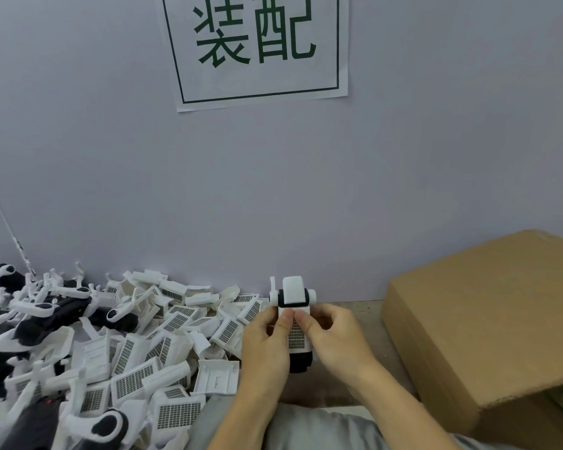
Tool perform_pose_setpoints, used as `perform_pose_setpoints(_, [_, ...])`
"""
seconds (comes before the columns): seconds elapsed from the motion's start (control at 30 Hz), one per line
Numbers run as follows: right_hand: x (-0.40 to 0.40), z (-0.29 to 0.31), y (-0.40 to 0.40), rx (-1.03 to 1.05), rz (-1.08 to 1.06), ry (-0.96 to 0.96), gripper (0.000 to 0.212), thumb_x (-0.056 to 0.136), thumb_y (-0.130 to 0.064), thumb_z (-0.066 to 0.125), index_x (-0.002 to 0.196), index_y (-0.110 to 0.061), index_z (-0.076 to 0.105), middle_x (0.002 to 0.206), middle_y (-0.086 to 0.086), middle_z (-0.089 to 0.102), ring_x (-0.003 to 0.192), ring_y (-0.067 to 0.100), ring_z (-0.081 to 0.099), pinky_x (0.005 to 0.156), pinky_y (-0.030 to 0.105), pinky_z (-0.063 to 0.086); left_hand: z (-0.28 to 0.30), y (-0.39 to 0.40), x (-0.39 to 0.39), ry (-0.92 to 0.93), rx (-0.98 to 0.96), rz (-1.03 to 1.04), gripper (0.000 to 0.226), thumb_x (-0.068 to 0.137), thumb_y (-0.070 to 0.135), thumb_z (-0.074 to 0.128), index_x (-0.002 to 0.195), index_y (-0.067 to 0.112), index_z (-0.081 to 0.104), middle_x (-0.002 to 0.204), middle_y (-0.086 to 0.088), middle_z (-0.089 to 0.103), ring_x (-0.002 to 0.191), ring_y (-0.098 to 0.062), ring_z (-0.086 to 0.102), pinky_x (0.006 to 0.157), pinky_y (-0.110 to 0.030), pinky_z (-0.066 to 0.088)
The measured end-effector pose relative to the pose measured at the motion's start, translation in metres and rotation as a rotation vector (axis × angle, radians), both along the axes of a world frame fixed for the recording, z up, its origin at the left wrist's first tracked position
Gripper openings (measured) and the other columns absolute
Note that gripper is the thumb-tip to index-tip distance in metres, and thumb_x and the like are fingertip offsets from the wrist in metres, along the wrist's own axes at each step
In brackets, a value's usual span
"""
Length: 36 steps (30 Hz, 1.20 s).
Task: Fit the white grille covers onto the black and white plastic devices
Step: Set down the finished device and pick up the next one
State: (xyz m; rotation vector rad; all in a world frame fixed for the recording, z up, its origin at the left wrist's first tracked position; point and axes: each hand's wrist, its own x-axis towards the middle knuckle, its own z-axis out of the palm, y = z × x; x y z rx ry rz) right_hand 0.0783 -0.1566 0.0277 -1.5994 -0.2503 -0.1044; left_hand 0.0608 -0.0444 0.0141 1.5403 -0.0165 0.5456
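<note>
We hold one device (294, 297) upright between both hands, above the table's (364, 311) near edge. Our left hand (265, 339) curls round its left side, thumb pressing the grille cover (296, 334) on its front. Our right hand (333, 336) grips the right side, thumb also on the cover. The cover lies against the device; whether it is fully seated we cannot tell. Left of us, a heap of loose covers (150, 345) and devices (30, 319) fills the table. A cardboard box (485, 319) stands to the right. A sign (257, 47) hangs on the grey wall (111, 157) behind.
</note>
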Motion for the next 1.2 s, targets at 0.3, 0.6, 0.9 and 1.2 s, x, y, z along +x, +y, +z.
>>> perform_pose_setpoints(0.3, [0.001,-0.002,-0.002,0.150,0.071,0.116,0.022,0.099,-0.025,0.060,0.094,-0.015,0.079,0.092,0.004,0.079,0.091,0.018,0.075,0.085,0.035,0.059,-0.002,-0.002,0.002,0.174,-0.193,-0.201,0.023,0.099,0.018,0.058,0.098,0.008,0.078,0.096,-0.019,0.076,0.098,-0.036,0.072,0.094,-0.056,0.054])
perform_pose_setpoints(0.6, [-0.007,0.001,0.005,-0.335,-0.212,-0.292,0.013,0.095,-0.039,0.061,0.100,-0.028,0.066,0.089,-0.011,0.068,0.087,0.004,0.064,0.073,0.014,0.046,0.002,0.005,-0.004,0.120,-0.200,0.036,0.026,0.079,0.043,0.072,0.080,0.019,0.081,0.068,-0.016,0.073,0.059,-0.022,0.065,0.064,-0.031,0.052])
perform_pose_setpoints(0.9, [-0.013,0.032,-0.012,-0.638,-0.153,0.040,0.040,0.084,-0.050,0.057,0.058,-0.020,0.051,0.049,-0.010,0.050,0.047,0.005,0.047,0.049,0.022,0.033,0.006,0.004,-0.002,0.163,-0.259,0.105,0.051,0.106,0.030,0.040,0.082,0.004,0.076,0.071,-0.012,0.075,0.064,-0.018,0.072,0.067,-0.034,0.049])
perform_pose_setpoints(1.2, [-0.015,0.115,-0.145,1.000,-0.216,-0.085,0.030,0.083,-0.010,0.049,0.109,-0.014,0.063,0.138,0.016,0.056,0.122,0.035,0.060,0.095,0.036,0.049,0.005,0.006,-0.001,0.139,-0.264,0.155,0.046,0.104,0.020,0.040,0.077,0.001,0.073,0.062,-0.009,0.070,0.058,-0.017,0.060,0.059,-0.031,0.043])
